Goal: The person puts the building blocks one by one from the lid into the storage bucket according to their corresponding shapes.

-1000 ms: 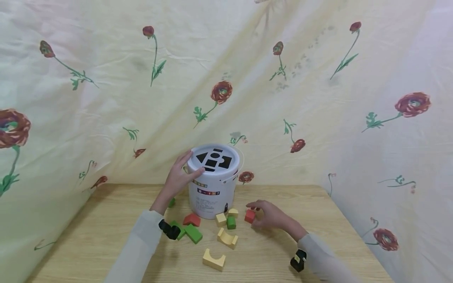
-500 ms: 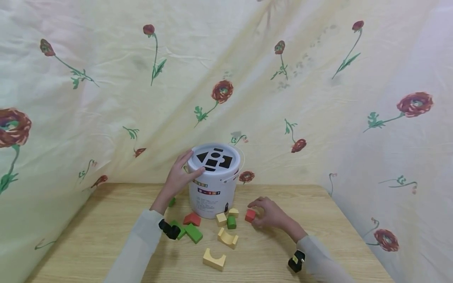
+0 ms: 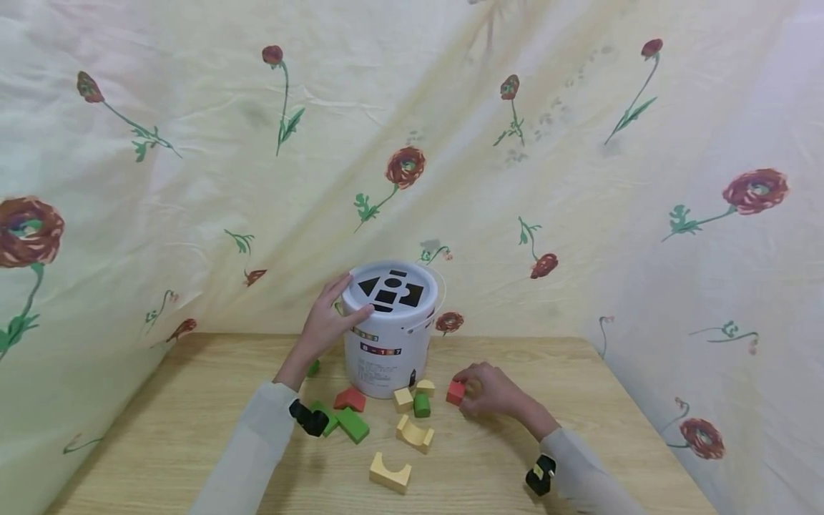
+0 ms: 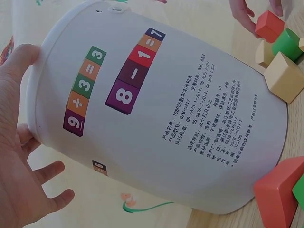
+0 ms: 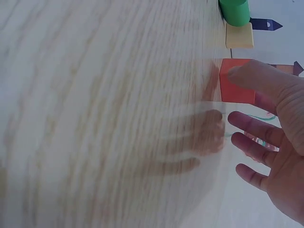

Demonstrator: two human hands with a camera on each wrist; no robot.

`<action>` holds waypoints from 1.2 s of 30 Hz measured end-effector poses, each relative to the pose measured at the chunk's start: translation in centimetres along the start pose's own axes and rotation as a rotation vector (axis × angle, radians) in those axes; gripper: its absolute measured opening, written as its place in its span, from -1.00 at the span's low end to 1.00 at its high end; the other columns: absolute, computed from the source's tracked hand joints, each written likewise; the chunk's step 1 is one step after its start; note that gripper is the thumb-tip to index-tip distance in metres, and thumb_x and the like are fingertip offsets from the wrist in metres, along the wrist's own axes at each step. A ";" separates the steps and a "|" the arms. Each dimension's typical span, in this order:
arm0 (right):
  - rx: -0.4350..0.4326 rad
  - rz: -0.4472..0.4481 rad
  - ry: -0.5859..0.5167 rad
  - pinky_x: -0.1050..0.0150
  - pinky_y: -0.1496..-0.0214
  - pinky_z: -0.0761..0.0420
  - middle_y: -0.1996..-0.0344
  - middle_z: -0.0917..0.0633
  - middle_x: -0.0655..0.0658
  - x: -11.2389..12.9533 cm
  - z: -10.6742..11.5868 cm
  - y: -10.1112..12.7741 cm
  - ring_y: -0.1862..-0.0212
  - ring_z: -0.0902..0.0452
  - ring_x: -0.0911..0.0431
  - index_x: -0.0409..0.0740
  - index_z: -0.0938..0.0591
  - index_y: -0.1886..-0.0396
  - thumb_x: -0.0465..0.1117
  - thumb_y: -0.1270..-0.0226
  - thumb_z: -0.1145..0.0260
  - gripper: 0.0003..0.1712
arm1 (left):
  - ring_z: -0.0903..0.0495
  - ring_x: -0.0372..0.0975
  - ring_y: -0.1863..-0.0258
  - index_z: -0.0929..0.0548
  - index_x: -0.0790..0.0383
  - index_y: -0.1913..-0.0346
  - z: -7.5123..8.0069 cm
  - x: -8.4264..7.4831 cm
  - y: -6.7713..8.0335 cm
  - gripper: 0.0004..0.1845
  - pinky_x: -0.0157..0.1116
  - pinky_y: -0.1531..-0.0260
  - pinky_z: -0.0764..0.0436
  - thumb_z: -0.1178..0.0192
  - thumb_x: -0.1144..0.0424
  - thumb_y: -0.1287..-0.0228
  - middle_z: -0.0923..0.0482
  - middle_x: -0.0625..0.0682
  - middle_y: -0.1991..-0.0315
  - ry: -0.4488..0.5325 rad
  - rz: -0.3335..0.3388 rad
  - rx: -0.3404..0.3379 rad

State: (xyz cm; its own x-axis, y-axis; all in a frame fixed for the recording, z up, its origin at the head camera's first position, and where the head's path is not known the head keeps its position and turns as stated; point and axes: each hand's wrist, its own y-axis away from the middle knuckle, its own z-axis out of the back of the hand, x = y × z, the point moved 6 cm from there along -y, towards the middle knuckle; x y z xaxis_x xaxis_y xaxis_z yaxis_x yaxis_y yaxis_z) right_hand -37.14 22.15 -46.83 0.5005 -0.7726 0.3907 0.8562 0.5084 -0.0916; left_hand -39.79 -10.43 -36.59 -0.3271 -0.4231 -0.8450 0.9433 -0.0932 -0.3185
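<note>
A white bucket (image 3: 386, 350) with shape holes in its lid (image 3: 390, 290) stands at the back of the wooden table (image 3: 161, 429). My left hand (image 3: 331, 315) holds its rim, thumb on the lid's front edge and fingers behind. In the left wrist view the bucket (image 4: 156, 109) fills the frame, with my left hand (image 4: 21, 161) at its rim. A little to the bucket's right, my right hand (image 3: 479, 390) curls over a red cube (image 3: 455, 393) lying on the table. The right wrist view shows one finger across the red cube (image 5: 236, 80) while the other fingers of my right hand (image 5: 270, 152) spread apart.
Loose blocks lie in front of the bucket: a green cylinder (image 3: 421, 405), a yellow cube (image 3: 403, 398), two yellow arches (image 3: 414, 433) (image 3: 389, 472), a red block (image 3: 350, 399) and green blocks (image 3: 351, 424). A flowered cloth (image 3: 579, 179) hangs behind and to both sides.
My right hand has drawn in closer over the red cube, its fingers more curled. The left hand and the bucket have stayed still.
</note>
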 end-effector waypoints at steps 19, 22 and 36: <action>0.099 -0.034 -0.064 0.04 -0.02 -0.67 0.07 -0.73 -0.09 0.5 -0.5 -0.2 0.08 -0.57 0.09 -0.20 -0.66 -0.21 -0.34 -0.16 -0.50 -0.44 | -0.05 0.11 -0.61 -0.18 0.00 -0.61 0.0 0.2 -0.2 -0.01 0.28 -0.43 -0.28 -0.38 -0.23 -0.21 -0.01 0.05 -0.65 0.013 -0.002 0.006; 0.107 -0.032 -0.071 0.06 0.00 -0.67 0.12 -0.72 -0.06 0.5 -0.5 -0.3 0.11 -0.56 0.10 -0.22 -0.63 -0.23 -0.33 -0.18 -0.49 -0.43 | -0.05 0.11 -0.61 -0.18 -0.01 -0.61 0.0 0.3 -0.2 0.00 0.29 -0.43 -0.27 -0.38 -0.23 -0.20 -0.01 0.04 -0.65 0.017 0.008 0.004; 0.083 -0.032 -0.072 0.04 -0.04 -0.67 0.14 -0.73 -0.05 0.6 -0.4 -0.3 0.11 -0.59 0.12 -0.21 -0.66 -0.14 -0.29 -0.19 -0.51 -0.51 | -0.04 0.13 -0.61 -0.17 -0.01 -0.62 0.0 -0.1 -0.1 -0.01 0.29 -0.43 -0.27 -0.39 -0.20 -0.21 0.00 0.07 -0.65 0.011 0.005 0.007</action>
State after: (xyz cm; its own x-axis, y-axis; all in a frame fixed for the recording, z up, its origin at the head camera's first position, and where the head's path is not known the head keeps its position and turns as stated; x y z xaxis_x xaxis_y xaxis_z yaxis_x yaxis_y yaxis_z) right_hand -37.06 21.36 -46.94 0.4597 -0.7614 0.4572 0.8567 0.5158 -0.0024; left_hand -39.84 -10.40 -36.51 -0.3228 -0.4132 -0.8515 0.9453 -0.0972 -0.3112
